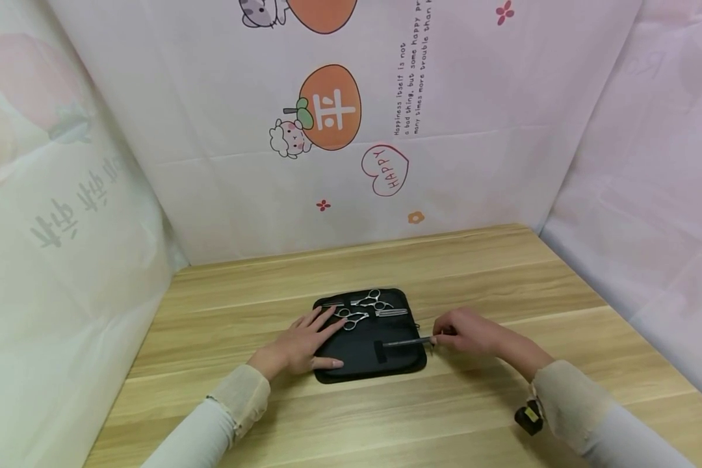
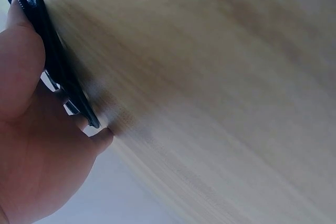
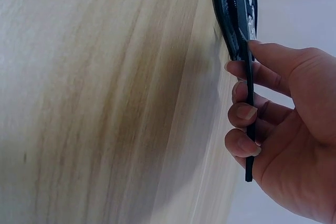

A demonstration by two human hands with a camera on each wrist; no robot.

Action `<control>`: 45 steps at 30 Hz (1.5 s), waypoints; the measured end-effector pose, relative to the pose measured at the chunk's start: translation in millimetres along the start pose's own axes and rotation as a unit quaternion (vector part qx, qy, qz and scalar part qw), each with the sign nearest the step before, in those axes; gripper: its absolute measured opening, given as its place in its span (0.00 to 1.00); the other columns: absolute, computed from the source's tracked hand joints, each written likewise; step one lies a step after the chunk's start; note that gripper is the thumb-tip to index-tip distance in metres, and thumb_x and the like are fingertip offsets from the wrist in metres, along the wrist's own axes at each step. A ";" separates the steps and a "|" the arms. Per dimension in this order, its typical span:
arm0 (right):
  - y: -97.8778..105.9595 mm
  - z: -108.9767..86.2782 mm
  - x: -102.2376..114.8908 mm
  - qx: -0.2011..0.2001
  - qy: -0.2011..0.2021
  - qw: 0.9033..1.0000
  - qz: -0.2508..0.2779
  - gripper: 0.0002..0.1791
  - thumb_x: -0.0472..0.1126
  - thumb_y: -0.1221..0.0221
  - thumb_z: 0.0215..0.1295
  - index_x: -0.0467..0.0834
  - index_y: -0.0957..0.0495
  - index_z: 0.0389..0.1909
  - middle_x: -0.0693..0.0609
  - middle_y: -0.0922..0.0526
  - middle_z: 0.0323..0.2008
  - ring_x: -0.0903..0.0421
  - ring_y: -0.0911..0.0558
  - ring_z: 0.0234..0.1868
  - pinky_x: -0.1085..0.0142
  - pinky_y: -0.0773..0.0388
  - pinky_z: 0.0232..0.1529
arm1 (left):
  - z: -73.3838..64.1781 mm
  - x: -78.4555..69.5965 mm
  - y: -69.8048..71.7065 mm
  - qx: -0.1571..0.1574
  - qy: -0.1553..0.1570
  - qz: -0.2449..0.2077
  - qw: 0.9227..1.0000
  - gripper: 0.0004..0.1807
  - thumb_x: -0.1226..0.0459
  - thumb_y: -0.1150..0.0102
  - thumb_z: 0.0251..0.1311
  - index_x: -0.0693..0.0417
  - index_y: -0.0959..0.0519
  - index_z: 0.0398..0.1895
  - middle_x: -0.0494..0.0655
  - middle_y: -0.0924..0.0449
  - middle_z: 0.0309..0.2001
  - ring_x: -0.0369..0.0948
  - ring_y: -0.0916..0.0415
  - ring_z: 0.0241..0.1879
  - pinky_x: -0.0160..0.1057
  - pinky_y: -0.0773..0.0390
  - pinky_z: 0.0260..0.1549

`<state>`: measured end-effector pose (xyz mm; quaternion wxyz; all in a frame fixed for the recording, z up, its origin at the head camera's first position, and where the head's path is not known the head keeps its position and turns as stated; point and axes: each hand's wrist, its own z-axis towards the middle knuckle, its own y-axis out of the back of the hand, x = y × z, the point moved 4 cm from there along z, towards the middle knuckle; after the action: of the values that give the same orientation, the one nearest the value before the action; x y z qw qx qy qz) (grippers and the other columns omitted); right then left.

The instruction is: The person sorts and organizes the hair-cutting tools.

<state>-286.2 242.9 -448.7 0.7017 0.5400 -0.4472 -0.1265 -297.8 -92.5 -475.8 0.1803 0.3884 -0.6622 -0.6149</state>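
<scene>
Left hand (image 1: 304, 342) lies with fingers spread on black, round-cornered zip case (image 1: 357, 361) on light wood-grain table (image 1: 210, 312), fingertips by silver metal scissors (image 1: 355, 321). Right hand (image 1: 470, 331), fingers curled, grips slim black bar-shaped tool (image 1: 406, 342), its far end at the case's black strap (image 1: 379, 351).

a slim black tool (image 1: 409, 342) overhangs the black case (image 1: 359, 363)
</scene>
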 end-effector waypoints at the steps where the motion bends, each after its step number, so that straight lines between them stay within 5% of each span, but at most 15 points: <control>1: -0.3 0.1 -0.2 0.000 -0.001 1.000 0.001 0.08 0.39 0.38 0.72 0.45 0.17 0.30 0.63 0.29 0.20 0.68 0.33 0.23 0.69 0.33 0.27 | 0.1 0.0 -0.2 0.000 -0.001 -0.002 1.000 0.48 0.33 0.50 0.67 0.42 0.50 0.83 0.53 0.63 0.83 0.61 0.64 0.80 0.65 0.52 0.73; 45: -13.5 10.9 3.8 0.005 -0.019 0.999 0.027 0.09 0.41 0.39 0.74 0.44 0.18 0.32 0.61 0.29 0.20 0.66 0.32 0.22 0.69 0.33 0.26 | 2.1 1.5 -4.2 -0.018 -0.007 0.010 1.000 0.48 0.33 0.49 0.67 0.43 0.49 0.83 0.54 0.61 0.83 0.62 0.62 0.80 0.66 0.50 0.72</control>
<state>-288.3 228.2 -458.3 0.6934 0.5292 -0.4753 -0.1155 -299.0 -92.0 -480.5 0.1884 0.3741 -0.6564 -0.6274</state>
